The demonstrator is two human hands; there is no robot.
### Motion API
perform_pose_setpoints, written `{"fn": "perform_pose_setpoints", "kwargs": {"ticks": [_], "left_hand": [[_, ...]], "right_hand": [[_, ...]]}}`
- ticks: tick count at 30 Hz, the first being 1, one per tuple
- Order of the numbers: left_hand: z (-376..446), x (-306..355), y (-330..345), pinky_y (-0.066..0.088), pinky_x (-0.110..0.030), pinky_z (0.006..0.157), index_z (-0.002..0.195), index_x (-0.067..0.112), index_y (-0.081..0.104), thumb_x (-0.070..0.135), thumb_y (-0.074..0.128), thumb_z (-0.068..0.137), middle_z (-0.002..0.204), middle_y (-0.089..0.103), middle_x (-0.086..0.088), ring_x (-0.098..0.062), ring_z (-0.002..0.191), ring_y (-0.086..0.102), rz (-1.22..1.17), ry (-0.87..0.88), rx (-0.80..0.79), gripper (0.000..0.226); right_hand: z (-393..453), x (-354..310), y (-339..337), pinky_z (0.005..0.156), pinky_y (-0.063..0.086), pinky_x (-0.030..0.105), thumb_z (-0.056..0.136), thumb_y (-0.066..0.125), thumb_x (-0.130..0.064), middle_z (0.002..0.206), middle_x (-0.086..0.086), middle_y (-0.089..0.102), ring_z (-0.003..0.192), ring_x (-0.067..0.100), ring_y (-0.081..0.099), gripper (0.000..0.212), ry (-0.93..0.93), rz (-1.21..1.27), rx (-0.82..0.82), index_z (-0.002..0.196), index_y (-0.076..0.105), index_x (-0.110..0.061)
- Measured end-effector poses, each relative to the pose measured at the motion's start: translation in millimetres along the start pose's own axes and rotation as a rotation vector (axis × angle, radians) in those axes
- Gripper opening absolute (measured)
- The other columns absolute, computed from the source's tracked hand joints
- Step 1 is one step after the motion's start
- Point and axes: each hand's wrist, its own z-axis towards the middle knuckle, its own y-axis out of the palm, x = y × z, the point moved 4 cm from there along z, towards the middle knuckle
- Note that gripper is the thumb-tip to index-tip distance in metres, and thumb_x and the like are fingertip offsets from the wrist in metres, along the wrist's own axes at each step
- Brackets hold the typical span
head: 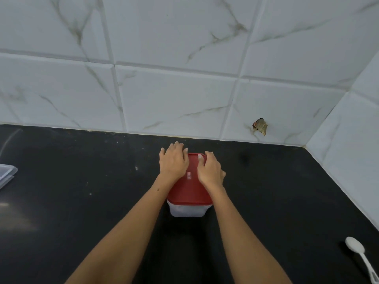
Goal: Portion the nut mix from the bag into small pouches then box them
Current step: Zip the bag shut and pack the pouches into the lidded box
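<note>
Fingers point(174, 149) of both my hands press flat on the red lid point(189, 189), gripping nothing; the box point(186, 210) sits mid-bench point(82, 181). Stiff, light plastic, probably; best held by its sides.

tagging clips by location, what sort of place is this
Most likely a home kitchen: a black countertop meets a marble-look tiled wall, with a red-lidded food container under both hands and a white plastic spoon nearby.

On my table point(82, 201): one red-lidded box point(189, 193), one white spoon point(361, 257), one clear container point(6, 175), under my two hands.
</note>
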Motion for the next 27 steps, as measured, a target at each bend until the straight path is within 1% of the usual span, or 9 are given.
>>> {"fn": "perform_pose_setpoints", "kwargs": {"ticks": [1, 2, 4, 7, 10, 13, 21, 25, 27], "left_hand": [[-7, 0, -1, 0.016, -0.045, 0.116, 0.138, 0.008, 0.045, 0.03, 0.031, 0.103, 0.147, 0.043, -0.011, -0.025, 0.141, 0.032, 0.029, 0.0, -0.03, 0.044], [-15, 1, -3, 0.012, -0.046, 0.117, 0.142, 0.007, 0.039, 0.032, 0.029, 0.103, 0.152, 0.035, -0.012, -0.025, 0.144, 0.025, 0.051, 0.004, -0.046, 0.047], [-29, 0, -5, 0.008, -0.046, 0.118, 0.147, 0.007, 0.03, 0.036, 0.025, 0.103, 0.157, 0.025, -0.013, -0.026, 0.147, 0.016, 0.093, -0.006, -0.076, 0.053], [-49, -3, 0, 0.005, -0.046, 0.118, 0.15, 0.007, 0.021, 0.04, 0.023, 0.103, 0.159, 0.017, -0.014, -0.027, 0.148, 0.01, 0.106, -0.059, -0.153, 0.058], [-58, -7, 7, 0.005, -0.045, 0.119, 0.151, 0.006, 0.016, 0.04, 0.021, 0.103, 0.161, 0.007, -0.014, -0.028, 0.148, 0.007, 0.113, -0.079, -0.206, 0.06], [-59, -7, 10, 0.007, -0.044, 0.12, 0.152, 0.007, 0.013, 0.041, 0.019, 0.103, 0.161, 0.004, -0.013, -0.027, 0.148, 0.007, 0.13, -0.077, -0.195, 0.06], [-59, -10, 12, 0.01, -0.042, 0.12, 0.152, 0.008, 0.013, 0.042, 0.021, 0.102, 0.161, 0.004, -0.009, -0.023, 0.149, 0.007, 0.012, -0.1, -0.167, 0.061], [-59, -10, 10, 0.018, -0.045, 0.118, 0.151, 0.008, 0.018, 0.042, 0.025, 0.102, 0.161, 0.008, -0.008, -0.024, 0.148, 0.014, -0.073, -0.116, -0.143, 0.06], [-59, -10, 10, 0.022, -0.046, 0.117, 0.151, 0.008, 0.02, 0.042, 0.026, 0.102, 0.161, 0.009, -0.007, -0.024, 0.147, 0.016, -0.099, -0.116, -0.143, 0.06]], "right_hand": [[-7, 1, 1, 0.111, 0.02, 0.05, 0.101, 0.026, -0.042, 0.157, 0.002, 0.022, 0.143, 0.021, 0.023, 0.051, -0.022, -0.04, -0.02, 0.146, 0.029, -0.018], [-15, 3, 3, 0.112, 0.018, 0.051, 0.101, 0.024, -0.044, 0.158, 0.002, 0.019, 0.144, 0.021, 0.019, 0.054, -0.044, -0.083, -0.04, 0.148, 0.026, -0.018], [-28, 5, 6, 0.114, 0.013, 0.051, 0.1, 0.021, -0.047, 0.159, 0.001, 0.013, 0.146, 0.02, 0.012, 0.059, -0.071, -0.168, -0.075, 0.15, 0.019, -0.017], [-41, 9, 10, 0.116, 0.011, 0.049, 0.1, 0.019, -0.048, 0.16, 0.0, 0.01, 0.147, 0.018, 0.008, 0.06, -0.101, -0.266, -0.062, 0.151, 0.015, -0.016], [-43, 8, 12, 0.117, 0.012, 0.047, 0.099, 0.017, -0.049, 0.16, -0.001, 0.009, 0.147, 0.017, 0.009, 0.062, -0.114, -0.294, -0.044, 0.152, 0.011, -0.016], [-42, 10, 14, 0.118, 0.011, 0.046, 0.099, 0.017, -0.051, 0.16, -0.002, 0.007, 0.147, 0.017, 0.008, 0.064, -0.1, -0.294, -0.052, 0.152, 0.007, -0.017], [-41, 13, 17, 0.118, 0.013, 0.045, 0.099, 0.02, -0.049, 0.16, -0.003, 0.006, 0.146, 0.018, 0.012, 0.064, -0.097, -0.286, -0.034, 0.152, 0.003, -0.017], [-41, 13, 16, 0.117, 0.016, 0.043, 0.099, 0.023, -0.047, 0.16, -0.004, 0.007, 0.145, 0.016, 0.015, 0.063, -0.09, -0.229, -0.017, 0.152, 0.004, -0.019], [-41, 13, 15, 0.116, 0.021, 0.041, 0.099, 0.025, -0.046, 0.16, -0.006, 0.008, 0.145, 0.015, 0.018, 0.062, -0.087, -0.179, -0.011, 0.152, 0.006, -0.02]]}}
